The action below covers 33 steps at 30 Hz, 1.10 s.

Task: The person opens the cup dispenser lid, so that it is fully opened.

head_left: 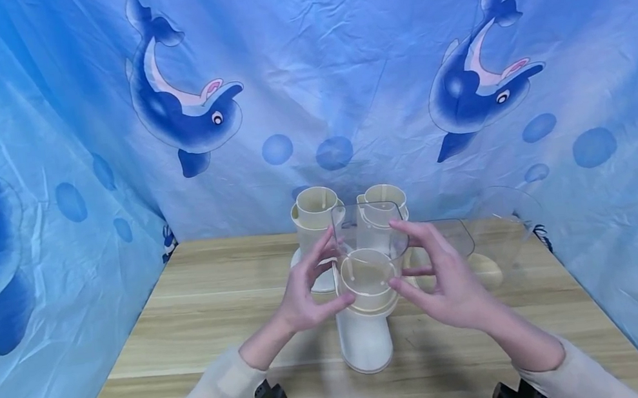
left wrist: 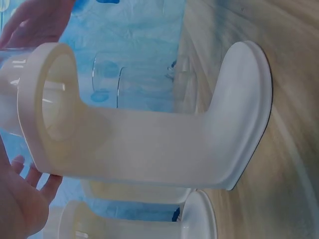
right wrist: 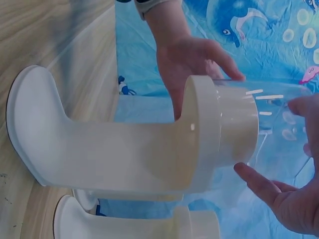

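Left hand (head_left: 308, 291) and right hand (head_left: 446, 276) grip the clear container (head_left: 371, 235) around the top of the front stand (right wrist: 129, 154); uneven pressure from one side could tilt it or topple the stand

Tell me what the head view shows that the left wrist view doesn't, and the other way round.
Only the head view: both pale sleeves, the black wrist gadgets and whole dolphins on the curtain.

Only the left wrist view: the front stand side-on, with its ring seen from underneath.

Both: the left hand and right hand around the clear cup at that stand's top, the rear stands, the wooden table and the blue curtain.
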Each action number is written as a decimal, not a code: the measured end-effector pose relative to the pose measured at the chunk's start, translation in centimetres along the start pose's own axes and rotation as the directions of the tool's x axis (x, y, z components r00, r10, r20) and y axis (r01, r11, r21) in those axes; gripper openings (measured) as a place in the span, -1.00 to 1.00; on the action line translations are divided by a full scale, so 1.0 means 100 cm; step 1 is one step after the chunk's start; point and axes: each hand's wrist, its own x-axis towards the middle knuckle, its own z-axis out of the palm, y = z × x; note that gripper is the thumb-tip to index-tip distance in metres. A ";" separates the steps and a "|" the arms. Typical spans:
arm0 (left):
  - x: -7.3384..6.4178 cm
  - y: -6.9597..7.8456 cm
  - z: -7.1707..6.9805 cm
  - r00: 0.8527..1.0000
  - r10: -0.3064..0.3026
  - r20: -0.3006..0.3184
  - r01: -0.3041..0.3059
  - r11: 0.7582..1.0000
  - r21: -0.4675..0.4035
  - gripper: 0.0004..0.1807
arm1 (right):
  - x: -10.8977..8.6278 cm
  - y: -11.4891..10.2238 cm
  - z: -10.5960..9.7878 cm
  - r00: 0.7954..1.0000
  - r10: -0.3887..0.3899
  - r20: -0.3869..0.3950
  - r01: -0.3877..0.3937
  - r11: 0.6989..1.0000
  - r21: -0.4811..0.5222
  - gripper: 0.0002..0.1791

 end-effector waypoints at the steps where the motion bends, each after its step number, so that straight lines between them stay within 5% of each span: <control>1: -0.001 0.000 0.001 1.000 0.003 -0.005 -0.003 1.000 0.005 0.24 | 0.000 0.001 0.000 1.000 -0.011 -0.001 0.011 1.000 0.000 -0.02; 13: -0.004 -0.001 -0.002 0.998 0.069 0.005 -0.069 0.998 0.005 0.25 | 0.004 0.010 -0.006 0.998 -0.030 0.059 0.026 0.997 0.068 0.00; 33: -0.004 0.007 0.002 0.999 0.043 -0.032 -0.041 0.997 0.063 0.30 | 0.013 0.013 -0.010 1.000 -0.027 0.007 0.026 0.987 0.160 -0.30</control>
